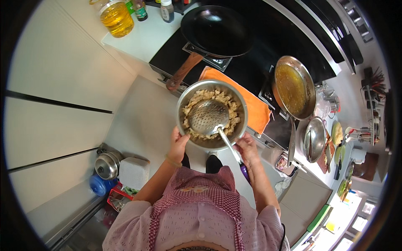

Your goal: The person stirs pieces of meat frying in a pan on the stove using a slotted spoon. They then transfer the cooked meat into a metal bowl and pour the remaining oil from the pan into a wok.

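Note:
My left hand [179,145] and my right hand [248,150] hold a stainless steel bowl [243,120] by its near rim, one at each side. Browned pieces of food [234,116] lie inside it. On top of them rests the perforated head of a metal skimmer [209,116]; its purple-ended handle crosses the rim beside my right hand and lies over that forearm. An orange cloth [251,106] lies just beyond the bowl, along the stove's front edge.
A black wok [216,31] with a wooden handle stands on the stove [260,59]. To the right, a steel pan [290,91] holds yellow liquid, beside a metal bowl [315,138]. An oil bottle [116,20] stands upper left; a lidded pot [106,164] is lower left.

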Available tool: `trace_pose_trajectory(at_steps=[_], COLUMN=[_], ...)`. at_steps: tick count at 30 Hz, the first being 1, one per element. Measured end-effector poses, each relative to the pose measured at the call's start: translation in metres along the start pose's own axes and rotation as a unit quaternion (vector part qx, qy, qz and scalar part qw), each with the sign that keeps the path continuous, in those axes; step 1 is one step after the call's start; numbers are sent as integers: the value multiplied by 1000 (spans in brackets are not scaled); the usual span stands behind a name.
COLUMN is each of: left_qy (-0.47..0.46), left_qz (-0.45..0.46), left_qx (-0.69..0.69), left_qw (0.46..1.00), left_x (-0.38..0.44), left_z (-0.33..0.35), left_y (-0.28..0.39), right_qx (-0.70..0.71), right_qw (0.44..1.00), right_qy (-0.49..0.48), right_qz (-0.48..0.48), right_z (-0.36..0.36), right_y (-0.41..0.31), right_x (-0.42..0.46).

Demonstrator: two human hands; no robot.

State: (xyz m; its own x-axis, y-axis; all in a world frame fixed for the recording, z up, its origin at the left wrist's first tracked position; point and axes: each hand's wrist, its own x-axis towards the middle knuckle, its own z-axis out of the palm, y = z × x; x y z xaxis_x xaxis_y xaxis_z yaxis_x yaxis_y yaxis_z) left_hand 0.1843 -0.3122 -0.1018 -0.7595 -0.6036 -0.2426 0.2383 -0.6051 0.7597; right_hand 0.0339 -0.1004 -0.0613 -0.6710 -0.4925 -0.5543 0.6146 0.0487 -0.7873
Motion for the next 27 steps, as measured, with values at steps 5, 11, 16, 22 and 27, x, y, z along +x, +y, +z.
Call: trace_pose_trajectory(at_steps=[5, 11, 16, 22, 27], left_qy=[51, 110, 124, 108, 64], left_qz=[23, 78, 127, 159, 137], left_qx=[28, 40, 33, 60, 63], left_qw=[998, 990, 984, 980, 986], left_x=[-30, -43, -21, 53, 127], left_z=[-59, -132, -177, -215, -247], left_y=[45, 111, 161, 210, 238], right_qx=[5, 14, -24, -33, -33], right_qw=[997, 987, 980, 986, 993], right_qy=[-68, -138, -183, -163, -115], right_qz=[45, 86, 78, 28, 8], right_z=[61, 161, 236, 307, 353], right_y=[31, 66, 66, 38, 34], right_x=[12, 38, 69, 108, 162])
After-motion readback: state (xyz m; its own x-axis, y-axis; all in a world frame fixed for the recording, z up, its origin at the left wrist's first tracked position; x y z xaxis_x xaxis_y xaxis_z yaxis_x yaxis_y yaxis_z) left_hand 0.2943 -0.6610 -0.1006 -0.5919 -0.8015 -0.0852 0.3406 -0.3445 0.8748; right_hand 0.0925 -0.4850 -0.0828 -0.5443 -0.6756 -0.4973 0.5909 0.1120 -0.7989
